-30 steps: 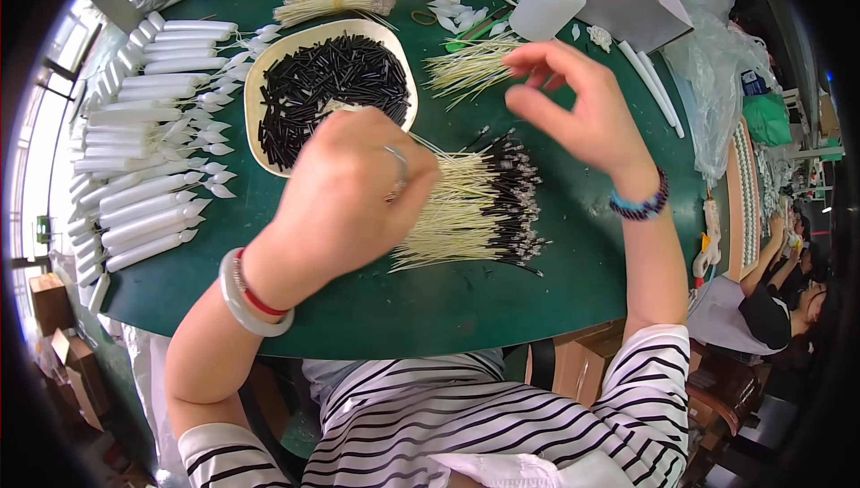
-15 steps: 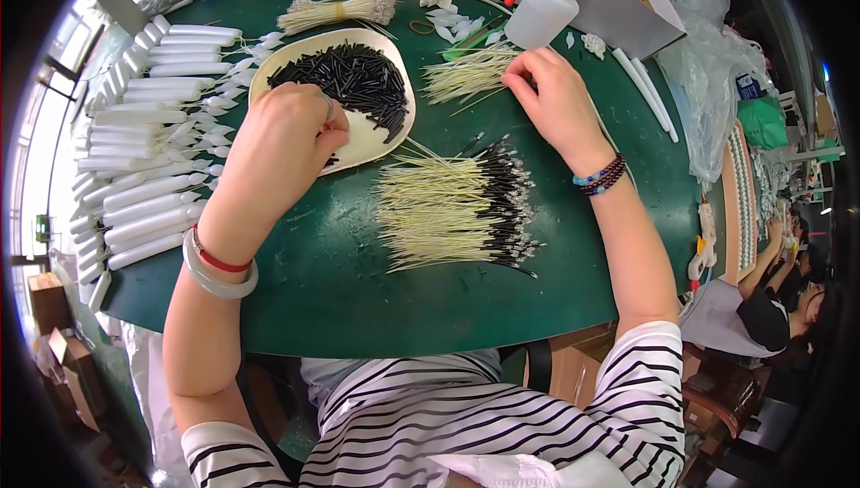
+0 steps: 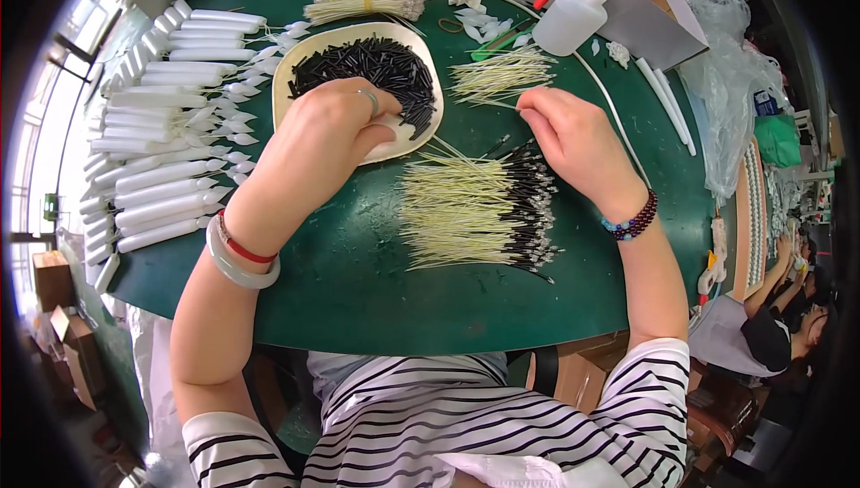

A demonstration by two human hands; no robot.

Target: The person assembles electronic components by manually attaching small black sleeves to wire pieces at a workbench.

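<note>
My left hand [image 3: 336, 125] is over the near side of a cream tray [image 3: 283, 94], its fingers curled among short black tubes [image 3: 376, 69]. Its fingertips are partly hidden, so what they hold does not show. At the near edge of a small pile of thin yellow wires [image 3: 502, 74], my right hand [image 3: 575, 141] pinches the end of one wire. Between my hands and nearer to me lies a larger bundle of yellow wires [image 3: 452, 210]. Black sleeves [image 3: 528, 201] cover its right ends, with small clear tips beyond.
White candle-shaped sticks [image 3: 166, 188] with flame-shaped tips line the left side. Behind stand a white squeeze bottle [image 3: 569, 21], a tied bundle of pale wires [image 3: 365, 4] and a grey box [image 3: 667, 27]. Two white tubes [image 3: 665, 105] lie right. Another person [image 3: 770, 327] sits at far right.
My right hand has drawn back from over the small wire pile to its near edge. My left hand has shifted right across the tray. The whole view has moved slightly.
</note>
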